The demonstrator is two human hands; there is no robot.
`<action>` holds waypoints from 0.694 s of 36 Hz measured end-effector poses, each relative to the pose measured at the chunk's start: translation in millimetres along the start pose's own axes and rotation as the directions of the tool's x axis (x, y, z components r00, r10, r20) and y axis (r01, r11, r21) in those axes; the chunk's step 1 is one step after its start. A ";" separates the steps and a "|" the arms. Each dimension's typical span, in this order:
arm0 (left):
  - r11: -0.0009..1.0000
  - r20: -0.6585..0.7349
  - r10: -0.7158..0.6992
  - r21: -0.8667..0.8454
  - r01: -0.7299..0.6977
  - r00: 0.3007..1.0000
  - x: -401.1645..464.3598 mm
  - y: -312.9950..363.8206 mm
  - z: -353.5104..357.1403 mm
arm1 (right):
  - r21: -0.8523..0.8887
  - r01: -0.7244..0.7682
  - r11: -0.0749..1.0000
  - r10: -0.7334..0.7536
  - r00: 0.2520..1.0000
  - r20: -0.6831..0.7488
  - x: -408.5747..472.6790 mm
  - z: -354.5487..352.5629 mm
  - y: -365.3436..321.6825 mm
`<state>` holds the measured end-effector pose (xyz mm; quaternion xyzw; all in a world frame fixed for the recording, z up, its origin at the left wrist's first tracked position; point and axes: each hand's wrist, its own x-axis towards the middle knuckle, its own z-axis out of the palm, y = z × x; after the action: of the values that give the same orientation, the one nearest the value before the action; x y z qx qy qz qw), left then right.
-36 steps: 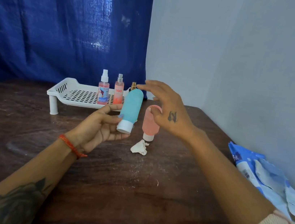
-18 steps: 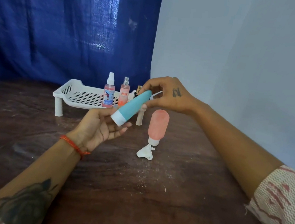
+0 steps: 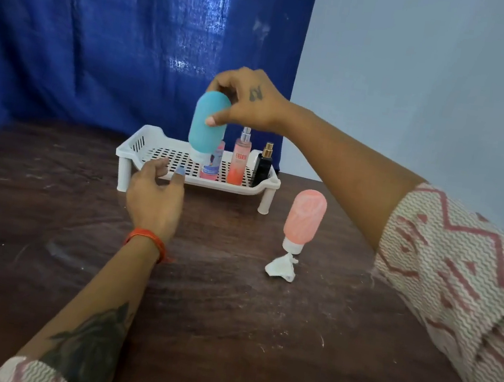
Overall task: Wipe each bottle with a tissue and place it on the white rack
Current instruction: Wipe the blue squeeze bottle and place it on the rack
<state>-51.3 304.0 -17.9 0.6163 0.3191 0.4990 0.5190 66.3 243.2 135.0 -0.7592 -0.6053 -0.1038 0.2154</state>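
Teal bottle (image 3: pixel 208 126) hangs upright, cap down, above the left part of the white rack (image 3: pixel 139 155), grasped at its top by the right hand (image 3: pixel 250 103); the left hand (image 3: pixel 156 196), relaxed and empty, is nearer the rack's front rim

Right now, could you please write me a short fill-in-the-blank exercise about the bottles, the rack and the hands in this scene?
1. The right hand holds the teal squeeze bottle cap-down above the white perforated plastic ____.
2. The number of bottles standing on the rack is ____.
3. The crumpled white tissue lies by the cap of the ____ squeeze bottle.
4. The left hand holds ____.

Answers: rack; three; pink; nothing
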 end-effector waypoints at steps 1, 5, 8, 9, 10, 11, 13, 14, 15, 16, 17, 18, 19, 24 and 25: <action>1.000 -0.005 0.001 0.003 -0.001 1.000 0.4 -0.3 0.9 | -0.011 0.000 1.000 0.000 1.000 -0.002 8.3 4.2 -0.3; 0.999 -0.014 0.018 0.027 -0.017 1.000 -0.5 -1.7 3.2 | -0.086 -0.002 0.996 0.006 0.999 0.041 35.6 19.4 0.0; 0.998 -0.006 0.020 0.053 -0.019 1.000 -1.9 -2.0 4.2 | -0.153 -0.008 0.988 0.020 0.997 0.075 49.1 29.3 1.9; 0.998 -0.003 0.016 0.063 -0.015 1.000 -2.0 -2.3 4.5 | -0.174 -0.015 0.985 0.030 0.996 0.085 52.4 32.3 3.3; 0.998 0.000 0.008 0.068 -0.008 1.000 -2.4 -1.7 4.8 | -0.187 -0.021 0.982 0.040 0.995 0.093 55.0 35.1 4.8; 0.998 0.004 0.001 0.067 -0.001 1.000 -2.5 -1.1 5.3 | -0.193 -0.032 0.981 0.053 0.993 0.101 57.3 37.7 6.8; 0.998 0.015 -0.011 0.065 0.010 1.000 -3.3 0.0 6.4 | -0.201 -0.053 0.978 0.077 0.991 0.113 59.7 42.5 10.4; 0.998 0.021 -0.018 0.066 0.017 1.000 -4.1 0.6 6.8 | -0.206 -0.064 0.976 0.089 0.989 0.119 60.4 45.0 12.1; 0.997 0.026 -0.024 0.067 0.023 0.999 -4.6 1.1 7.2 | -0.213 -0.074 0.974 0.102 0.987 0.124 61.2 47.5 13.7; 0.997 0.033 -0.029 0.069 0.027 0.999 -4.9 1.6 7.3 | -0.222 -0.082 0.972 0.113 0.985 0.128 61.5 50.1 14.7; 0.997 0.041 -0.032 0.074 0.029 0.999 -5.4 2.1 7.3 | -0.230 -0.088 0.969 0.120 0.984 0.131 61.9 52.5 15.7; 0.996 0.047 -0.035 0.078 0.031 0.998 -5.9 2.3 7.4 | -0.237 -0.091 0.967 0.125 0.983 0.132 62.1 54.9 16.3; 0.996 0.053 -0.038 0.081 0.034 0.998 -6.3 2.1 7.3 | -0.240 -0.093 0.966 0.127 0.983 0.132 62.0 57.2 17.1; 0.996 0.062 -0.050 0.079 0.045 0.997 -7.4 2.2 8.0 | -0.247 -0.099 0.964 0.130 0.985 0.110 61.7 65.1 19.2; 0.996 0.064 -0.052 0.081 0.047 0.997 -7.6 2.6 8.0 | -0.243 -0.103 0.964 0.133 0.985 0.109 62.0 66.1 19.5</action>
<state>-46.3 293.9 -17.3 0.6443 0.3367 0.4523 0.5166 93.5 324.0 98.5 -0.8191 -0.5546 -0.1149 0.0910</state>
